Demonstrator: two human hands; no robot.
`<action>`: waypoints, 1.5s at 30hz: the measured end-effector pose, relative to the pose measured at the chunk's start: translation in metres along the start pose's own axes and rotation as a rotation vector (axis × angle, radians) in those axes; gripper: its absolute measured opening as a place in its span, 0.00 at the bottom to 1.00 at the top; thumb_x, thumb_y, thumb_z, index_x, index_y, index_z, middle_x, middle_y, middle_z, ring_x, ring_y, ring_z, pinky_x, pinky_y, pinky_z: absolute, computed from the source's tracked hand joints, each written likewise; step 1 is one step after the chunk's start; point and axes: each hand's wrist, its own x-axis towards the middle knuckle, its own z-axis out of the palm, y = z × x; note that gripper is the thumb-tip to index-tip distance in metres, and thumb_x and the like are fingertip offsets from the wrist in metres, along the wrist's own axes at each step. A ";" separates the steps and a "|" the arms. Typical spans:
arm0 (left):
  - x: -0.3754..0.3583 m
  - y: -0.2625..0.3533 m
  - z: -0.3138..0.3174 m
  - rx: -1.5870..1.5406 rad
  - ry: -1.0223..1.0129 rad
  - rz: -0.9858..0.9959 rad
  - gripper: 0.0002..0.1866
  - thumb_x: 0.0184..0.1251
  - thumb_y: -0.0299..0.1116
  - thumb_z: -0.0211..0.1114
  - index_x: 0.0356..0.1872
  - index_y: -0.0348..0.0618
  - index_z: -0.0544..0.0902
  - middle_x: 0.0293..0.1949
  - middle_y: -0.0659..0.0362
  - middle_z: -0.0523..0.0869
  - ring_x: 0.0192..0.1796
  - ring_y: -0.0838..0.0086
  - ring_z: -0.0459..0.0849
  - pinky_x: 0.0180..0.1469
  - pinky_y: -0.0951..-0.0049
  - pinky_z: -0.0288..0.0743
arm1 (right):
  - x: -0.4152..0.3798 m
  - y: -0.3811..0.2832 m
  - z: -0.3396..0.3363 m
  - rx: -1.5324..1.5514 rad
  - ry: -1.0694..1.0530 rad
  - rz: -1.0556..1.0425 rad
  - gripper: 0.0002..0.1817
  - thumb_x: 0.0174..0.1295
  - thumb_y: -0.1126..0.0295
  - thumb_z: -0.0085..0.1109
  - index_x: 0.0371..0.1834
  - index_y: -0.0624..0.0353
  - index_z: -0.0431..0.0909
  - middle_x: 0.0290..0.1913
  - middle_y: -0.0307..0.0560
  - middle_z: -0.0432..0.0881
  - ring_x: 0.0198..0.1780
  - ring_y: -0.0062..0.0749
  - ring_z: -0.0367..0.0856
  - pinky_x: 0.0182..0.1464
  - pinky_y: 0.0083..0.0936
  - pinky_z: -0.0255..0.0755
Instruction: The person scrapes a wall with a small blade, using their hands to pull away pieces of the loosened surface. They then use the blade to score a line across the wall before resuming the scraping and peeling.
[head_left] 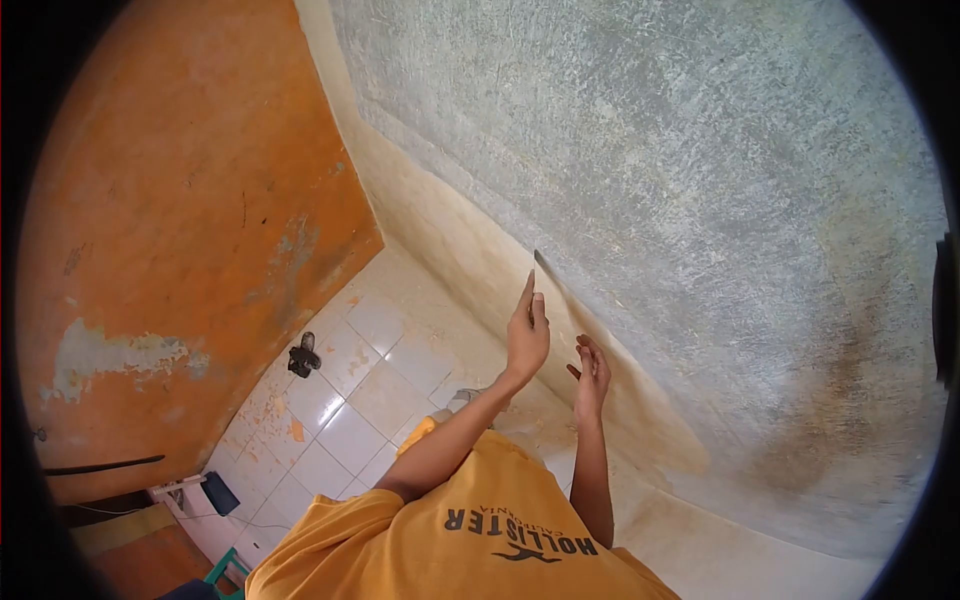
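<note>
My left hand point(528, 342) is closed with its index finger stretched along a thin scraper-like tool, mostly hidden by the fingers. The dark tip of the scraper point(538, 258) meets the wall where the rough grey surface point(650, 200) borders a smooth cream band point(450, 215). Lower and to the right, my right hand point(592, 378) holds nothing, its fingers slightly bent and apart, close by the cream band. Both arms reach forward from my yellow shirt point(480, 520).
To the left stands an orange wall point(190, 200) with peeled patches. Paint flakes point(297, 430) lie on the white tiled floor point(345, 440). A dark object point(303, 355) rests near the wall's foot. A dark blue item point(220, 494), a cable and green furniture point(226, 570) are at lower left.
</note>
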 end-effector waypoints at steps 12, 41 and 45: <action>-0.003 -0.005 0.010 -0.054 0.001 -0.096 0.27 0.87 0.44 0.48 0.80 0.47 0.66 0.21 0.70 0.65 0.21 0.85 0.62 0.22 0.77 0.61 | -0.001 -0.008 -0.040 0.070 0.029 -0.080 0.27 0.78 0.52 0.55 0.72 0.59 0.75 0.69 0.49 0.79 0.70 0.36 0.76 0.59 0.35 0.79; 0.001 -0.009 0.021 0.018 0.116 -0.047 0.27 0.85 0.43 0.52 0.76 0.39 0.70 0.24 0.61 0.75 0.22 0.80 0.70 0.26 0.72 0.69 | -0.013 0.022 -0.112 0.073 -0.046 0.008 0.25 0.78 0.57 0.55 0.72 0.58 0.75 0.69 0.48 0.79 0.69 0.35 0.76 0.57 0.31 0.79; -0.017 0.002 0.032 0.014 0.083 -0.116 0.27 0.86 0.43 0.51 0.78 0.41 0.69 0.25 0.63 0.73 0.23 0.82 0.68 0.28 0.73 0.69 | -0.009 0.011 -0.102 0.034 -0.069 0.007 0.26 0.78 0.54 0.54 0.72 0.57 0.74 0.69 0.47 0.79 0.70 0.35 0.76 0.58 0.33 0.79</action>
